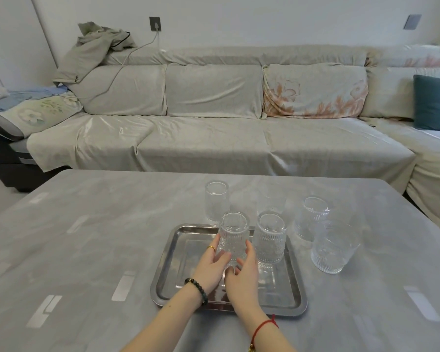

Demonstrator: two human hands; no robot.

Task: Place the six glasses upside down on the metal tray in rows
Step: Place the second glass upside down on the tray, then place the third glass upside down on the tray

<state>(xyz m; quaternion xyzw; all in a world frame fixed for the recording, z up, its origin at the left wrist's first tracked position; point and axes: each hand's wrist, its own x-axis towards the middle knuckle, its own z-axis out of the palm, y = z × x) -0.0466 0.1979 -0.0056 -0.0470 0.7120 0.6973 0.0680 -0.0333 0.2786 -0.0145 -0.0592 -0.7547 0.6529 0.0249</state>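
Observation:
A metal tray [168, 280] lies on the grey table, near me. Two ribbed glasses stand upside down on it: one [233, 232] at the far middle, one [269, 237] to its right. My left hand [211, 265] and my right hand [241, 273] both cup the base of the middle glass from either side. Behind the tray stands another upside-down glass [216, 200], and a faint one [271, 199] further right. To the right of the tray are an upside-down glass [311, 217] and an upright glass [333, 247].
The grey table [87, 250] stretches left and right of the tray. A long covered sofa [214, 138] runs behind it, with a jacket [97, 47] and a teal cushion [433, 102] on it.

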